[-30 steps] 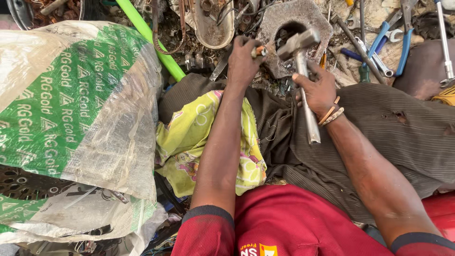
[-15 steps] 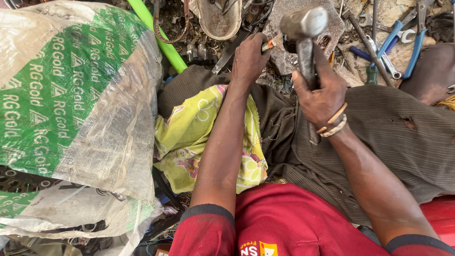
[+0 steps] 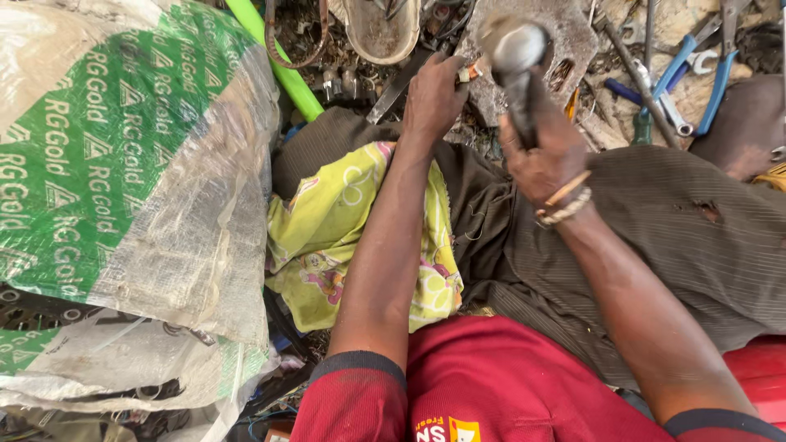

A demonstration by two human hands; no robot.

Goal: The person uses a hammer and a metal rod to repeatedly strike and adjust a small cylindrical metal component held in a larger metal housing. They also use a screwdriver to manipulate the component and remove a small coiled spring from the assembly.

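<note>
My right hand (image 3: 542,155) grips the handle of a steel hammer (image 3: 516,61), whose head is raised toward the camera and blurred. My left hand (image 3: 432,96) holds a small orange-tipped tool (image 3: 469,74) against a flat grey metal plate with holes (image 3: 573,37) on the ground. Both forearms reach forward over my lap, which is covered by brown cloth (image 3: 655,237) and a yellow patterned cloth (image 3: 327,237). Beaded bracelets sit on my right wrist.
A large green and white woven sack (image 3: 123,180) fills the left side. A green pipe (image 3: 274,57) and a worn sandal (image 3: 381,29) lie ahead. Blue-handled pliers (image 3: 696,57), spanners and scrap metal are scattered at the upper right.
The hammer has swung up from lying low across the plate to a raised position near the camera. My left hand stays on the small tool at the plate.
</note>
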